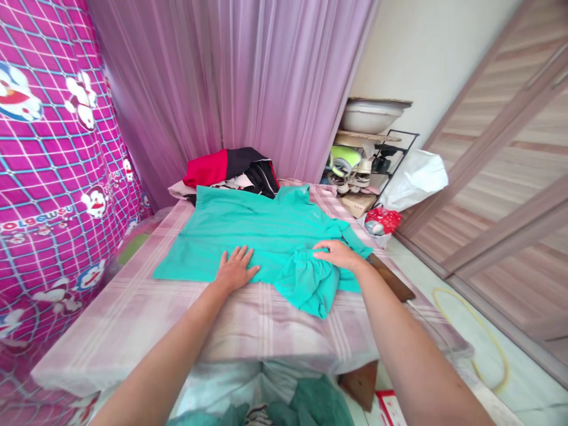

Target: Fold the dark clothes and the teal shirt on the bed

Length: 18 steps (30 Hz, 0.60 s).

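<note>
Curtain [248, 77], purple, fills the back. Pink cartoon-print sheet [48, 165] hangs on the left, wood-look doors [510, 177] on the right.

Table [146, 313] sits in the middle under a pale plaid cloth.

Shirt [266, 231]: teal, spread flat across the far half of the table with its collar end toward the right. The body is mostly smooth. The near-right part is bunched into folds and droops toward the near edge.

Clothes pile [231, 168], red, black and white, sits at the table's far edge, touching the shirt's top.

Rack [390, 154], behind the table on the right, holds shoes [350, 171], jumbled on the shelves. A white basin [368, 117] is on top; can't see its inside. A white bag [419, 177] leans just beside the rack, contents hidden. A red bag [384, 220] is on the floor below, contents unclear.

Left hand [235, 269]: flat, fingers spread, palm down on the shirt's near hem, holding nothing.

Right hand [339, 253]: half curled, fingertips on the bunched fabric. Can't tell if it pinches the cloth or only rests on it.
</note>
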Motion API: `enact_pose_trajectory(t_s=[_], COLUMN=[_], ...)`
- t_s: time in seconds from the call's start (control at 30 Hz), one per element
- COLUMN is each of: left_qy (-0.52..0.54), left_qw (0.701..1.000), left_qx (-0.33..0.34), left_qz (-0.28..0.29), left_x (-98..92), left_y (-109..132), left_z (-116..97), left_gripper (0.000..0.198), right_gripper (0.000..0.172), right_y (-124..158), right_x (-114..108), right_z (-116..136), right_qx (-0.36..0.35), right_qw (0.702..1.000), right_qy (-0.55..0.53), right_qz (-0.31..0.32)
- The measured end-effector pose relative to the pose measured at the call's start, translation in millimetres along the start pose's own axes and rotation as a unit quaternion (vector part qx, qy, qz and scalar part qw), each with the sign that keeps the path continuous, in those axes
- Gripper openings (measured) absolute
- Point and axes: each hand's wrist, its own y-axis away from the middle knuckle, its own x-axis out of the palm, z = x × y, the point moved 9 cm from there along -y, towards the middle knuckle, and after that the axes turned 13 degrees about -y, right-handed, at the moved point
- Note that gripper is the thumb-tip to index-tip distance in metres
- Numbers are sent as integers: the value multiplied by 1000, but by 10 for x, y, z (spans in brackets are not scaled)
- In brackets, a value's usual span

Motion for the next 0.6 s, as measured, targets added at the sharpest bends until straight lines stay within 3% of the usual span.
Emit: enact_pose_trajectory(t_s=[0.07, 0.13, 0.23, 0.27, 0.33, 0.43, 0.5, 0.6], left_qy=[-1, -2, -9, -11, -17, -24, -23, -19], left_qw=[1000, 1000, 1000, 1000, 1000, 1000, 1000, 1000], left_qx=[1, 2, 1, 0, -2, -7, -5, -2], left_qz=[-3, -4, -1, 1, 2, -4, -13, -21], left_x=[-7, -16, -31, -36, -44, -48, -48, -39], left_y=[4, 9, 17, 19, 23, 23, 19, 13], left_z=[7, 13, 20, 19, 15, 11, 7, 6], left_gripper=[68, 67, 66, 65, 64, 64, 63, 63], right_gripper=[26, 27, 36, 40, 52, 61, 52, 35], right_y=[-153, -363, -594, -678, -882, -985, -886, -553], right_x=[-193, -567, -1362, -1564, -1806, -1809, -1585, -1057], right_z=[169, 416, 752, 818, 869, 691, 370, -217], right_qx=[-34, -76, -99, -93, -76, -48, -6, 68], right_qw=[998, 984, 909, 890, 886, 910, 936, 970], right_qy=[-8, -2, 26, 32, 56, 96, 94, 37], right_qz=[-55, -164, -404, -446, -453, -400, -338, -230])
